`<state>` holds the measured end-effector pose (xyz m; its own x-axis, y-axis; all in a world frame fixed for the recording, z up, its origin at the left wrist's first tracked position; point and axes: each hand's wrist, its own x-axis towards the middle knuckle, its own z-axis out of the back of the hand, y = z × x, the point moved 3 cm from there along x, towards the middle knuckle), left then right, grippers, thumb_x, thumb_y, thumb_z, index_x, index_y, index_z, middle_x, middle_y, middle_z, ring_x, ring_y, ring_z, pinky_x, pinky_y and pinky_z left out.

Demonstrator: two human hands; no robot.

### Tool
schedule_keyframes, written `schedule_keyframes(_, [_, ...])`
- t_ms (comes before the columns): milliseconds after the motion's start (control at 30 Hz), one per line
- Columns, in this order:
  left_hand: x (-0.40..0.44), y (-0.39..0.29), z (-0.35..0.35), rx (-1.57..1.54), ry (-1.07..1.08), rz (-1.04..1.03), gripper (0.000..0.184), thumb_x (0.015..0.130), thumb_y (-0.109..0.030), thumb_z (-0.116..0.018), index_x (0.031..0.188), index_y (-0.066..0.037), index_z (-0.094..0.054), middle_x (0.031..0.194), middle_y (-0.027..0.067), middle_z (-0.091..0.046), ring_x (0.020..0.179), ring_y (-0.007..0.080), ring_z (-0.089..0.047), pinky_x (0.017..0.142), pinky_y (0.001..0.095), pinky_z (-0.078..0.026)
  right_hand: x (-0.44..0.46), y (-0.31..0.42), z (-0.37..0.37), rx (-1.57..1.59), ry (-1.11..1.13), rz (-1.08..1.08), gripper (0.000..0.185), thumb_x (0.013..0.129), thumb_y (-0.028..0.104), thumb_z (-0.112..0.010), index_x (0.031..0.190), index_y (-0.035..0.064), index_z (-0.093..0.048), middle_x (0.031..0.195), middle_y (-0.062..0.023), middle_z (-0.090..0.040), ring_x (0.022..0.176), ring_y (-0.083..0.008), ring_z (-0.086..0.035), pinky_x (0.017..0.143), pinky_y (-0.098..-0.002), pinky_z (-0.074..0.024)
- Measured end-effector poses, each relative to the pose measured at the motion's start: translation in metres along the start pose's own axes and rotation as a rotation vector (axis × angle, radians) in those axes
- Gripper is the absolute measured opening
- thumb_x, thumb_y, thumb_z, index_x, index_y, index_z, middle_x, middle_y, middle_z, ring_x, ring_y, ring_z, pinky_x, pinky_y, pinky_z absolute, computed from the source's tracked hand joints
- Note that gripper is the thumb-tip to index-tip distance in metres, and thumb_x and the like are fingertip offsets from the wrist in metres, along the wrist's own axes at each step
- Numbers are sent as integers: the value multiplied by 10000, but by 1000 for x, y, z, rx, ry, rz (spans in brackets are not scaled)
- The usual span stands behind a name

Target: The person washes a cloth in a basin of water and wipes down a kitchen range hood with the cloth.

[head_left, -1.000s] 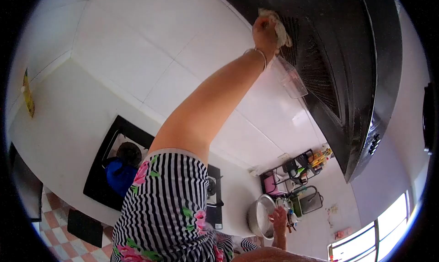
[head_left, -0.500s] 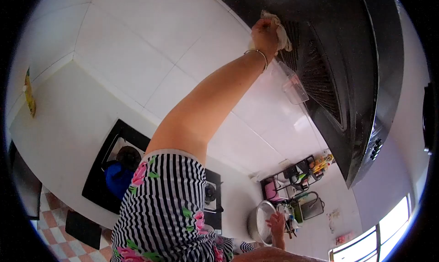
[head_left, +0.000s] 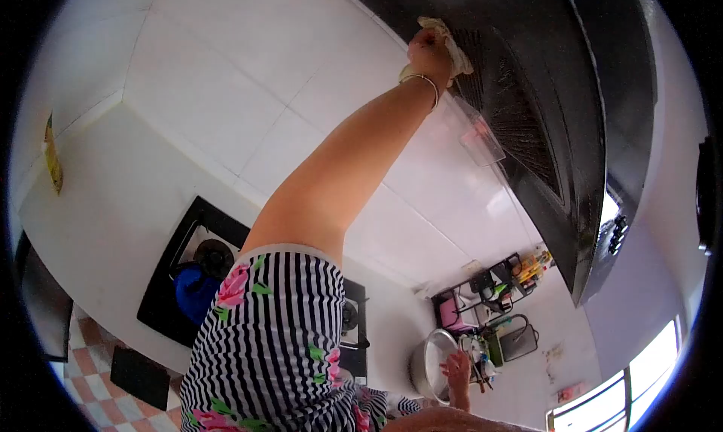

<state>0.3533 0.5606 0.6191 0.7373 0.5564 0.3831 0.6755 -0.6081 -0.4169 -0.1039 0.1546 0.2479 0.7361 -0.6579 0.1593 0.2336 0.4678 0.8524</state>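
Observation:
My left hand (head_left: 429, 49) is raised to the underside of a black range hood (head_left: 538, 48), its fingers closed around a crumpled whitish cloth (head_left: 457, 54). The cloth presses against the hood beside a ribbed, slotted panel (head_left: 520, 123). A bracelet circles that wrist, below a striped, flowered sleeve (head_left: 263, 334). Just under the hand, a clear plastic cup (head_left: 482, 142) hangs from the hood's edge. Low down on the right, my right hand (head_left: 456, 369) holds nothing, its fingers spread, next to a metal pot (head_left: 429, 368); whether it touches the rim I cannot tell.
A black gas stove (head_left: 162, 285) with a blue object (head_left: 197, 295) on it sits on the white counter (head_left: 98, 206). Behind the pot stands a rack (head_left: 486, 296) full of kitchen items. A window (head_left: 648, 372) lies at lower right, and a dark mat (head_left: 139, 378) on the checkered floor.
The view has shifted slightly, with the hood appearing a little further left. My left hand, still gripping the cloth, has moved slightly left along the hood. My right hand is nearly unchanged.

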Motion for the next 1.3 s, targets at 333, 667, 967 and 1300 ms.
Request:
schedule_keyframes(333, [-6,16,4,50,-28,-5,151,772,-105,-560,891,-35,-621,892,202,-629,839,353,-604,720,404,-473,-6,12,1,11,-16,33,534,833,156,-566,1289,22,-321,1074,-118,-512,733,-224,-633,568,-285,-473])
schedule_keyframes(667, [-28,26,9,272,251,-101,150,862,-87,-478,936,-47,-602,881,114,-643,778,255,-610,683,348,-475,-13,-33,36,74,-75,-110,557,837,116,-544,1315,25,-273,1106,-125,-489,736,-222,-625,562,-326,-480])
schedule_keyframes(967, [33,45,-13,103,55,55,136,806,-103,-536,880,-31,-625,831,191,-635,786,323,-623,715,390,-483,-22,-12,15,-19,-78,-68,507,852,191,-551,1291,74,-326,1057,-95,-524,724,-186,-612,569,-278,-462])
schedule_keyframes(1300, [39,65,-16,-27,0,56,134,806,-103,-508,873,-34,-601,876,198,-626,835,343,-604,706,402,-470,-3,-13,10,-36,-47,-81,532,840,198,-576,1289,86,-314,1027,-85,-520,705,-199,-621,524,-265,-455])
